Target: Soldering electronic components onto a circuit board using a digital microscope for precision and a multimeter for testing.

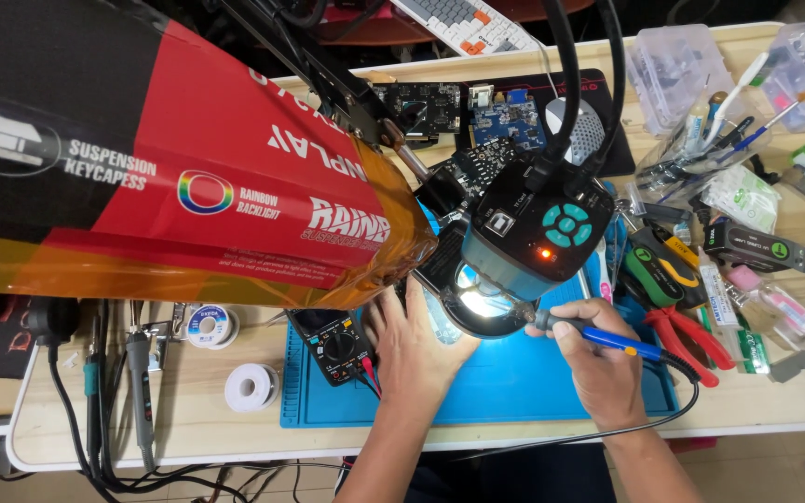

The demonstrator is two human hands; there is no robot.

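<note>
Cluttered counter [188, 410] carried a blue mat [514, 382]. On that mat, the right hand [603, 363] gripped a soldering iron [598, 335] beneath the microscope [533, 237]; the left hand [416, 345] lay flat, fingers spread, beside the multimeter [337, 345].

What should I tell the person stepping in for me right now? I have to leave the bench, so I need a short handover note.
Left hand: flat on the blue mat, fingers reaching under the lit microscope ring light; what it touches there is hidden.
Right hand: gripping the blue-handled soldering iron, tip pointed under the light.
Nearby: multimeter left of the left hand, solder spool further left, red-handled pliers on the right.
Done: tools laid out, light on.
Left: progress of the work under the lens cannot be judged from here.
</note>
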